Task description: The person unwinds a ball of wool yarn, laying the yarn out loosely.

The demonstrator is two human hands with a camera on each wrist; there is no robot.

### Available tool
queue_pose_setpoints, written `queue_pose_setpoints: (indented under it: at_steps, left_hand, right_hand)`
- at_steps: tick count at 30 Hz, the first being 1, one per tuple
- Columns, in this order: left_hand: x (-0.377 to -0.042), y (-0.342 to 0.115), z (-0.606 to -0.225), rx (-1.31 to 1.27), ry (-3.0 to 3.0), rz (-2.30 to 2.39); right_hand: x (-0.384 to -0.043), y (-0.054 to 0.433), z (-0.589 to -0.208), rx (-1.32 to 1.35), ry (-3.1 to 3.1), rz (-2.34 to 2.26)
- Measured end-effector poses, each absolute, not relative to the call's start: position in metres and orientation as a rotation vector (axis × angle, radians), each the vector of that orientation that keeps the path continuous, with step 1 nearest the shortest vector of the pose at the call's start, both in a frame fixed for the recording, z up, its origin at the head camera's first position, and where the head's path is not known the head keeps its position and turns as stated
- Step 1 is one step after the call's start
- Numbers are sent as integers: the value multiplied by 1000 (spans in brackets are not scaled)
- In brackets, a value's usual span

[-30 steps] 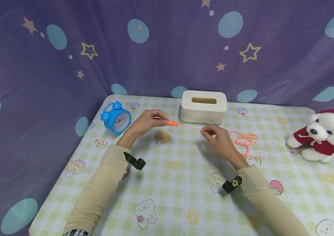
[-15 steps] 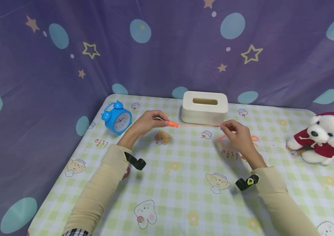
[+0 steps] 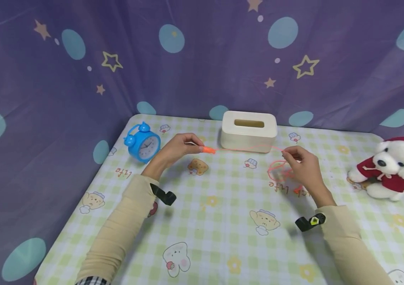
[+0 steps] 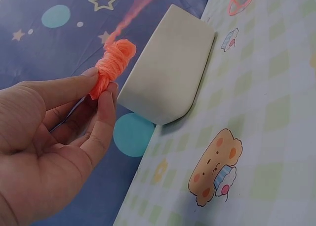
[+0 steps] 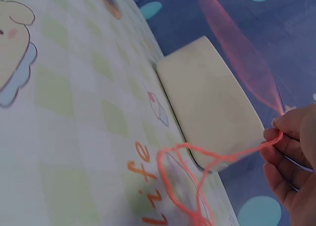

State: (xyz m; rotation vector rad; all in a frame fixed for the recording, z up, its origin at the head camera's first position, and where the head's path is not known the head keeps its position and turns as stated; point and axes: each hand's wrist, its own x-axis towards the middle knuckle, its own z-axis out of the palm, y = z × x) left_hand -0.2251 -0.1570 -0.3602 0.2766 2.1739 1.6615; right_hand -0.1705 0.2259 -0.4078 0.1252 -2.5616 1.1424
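Note:
In the left wrist view my left hand (image 4: 54,132) pinches a small wound bundle of orange yarn (image 4: 116,63) between thumb and fingertips. A strand (image 3: 237,150) runs from the bundle toward my right hand (image 3: 302,164), which holds it between thumb and forefinger. That stretch is blurred in the right wrist view, as if vibrating. Beyond the right fingertips the yarn tail (image 5: 247,150) hangs down in loose loops (image 5: 170,179). Seen from the head, these loops lie below the right hand, which partly hides them.
A cream tissue box (image 3: 248,136) stands at the back, behind the strand. To the left is a blue alarm clock (image 3: 143,144); far right sits a white plush bear (image 3: 391,168) in red. A checked cloth (image 3: 202,221) covers the table, and a purple curtain (image 3: 216,71) hangs behind.
My right hand has moved to the right, and the strand between the hands has grown longer. The left hand has stayed in place with the bundle.

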Motion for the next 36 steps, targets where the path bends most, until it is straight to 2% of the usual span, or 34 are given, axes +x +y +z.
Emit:
queue_pose_setpoints:
  at_steps: [21, 36]
  left_hand:
    - [-224, -160, -360, 289, 2178, 1661]
    - [-225, -160, -359, 262, 2204, 1638]
  right_hand:
    - [-157, 283, -395, -341, -2529, 1114]
    - [-151, 310, -400, -595, -2459, 1096]
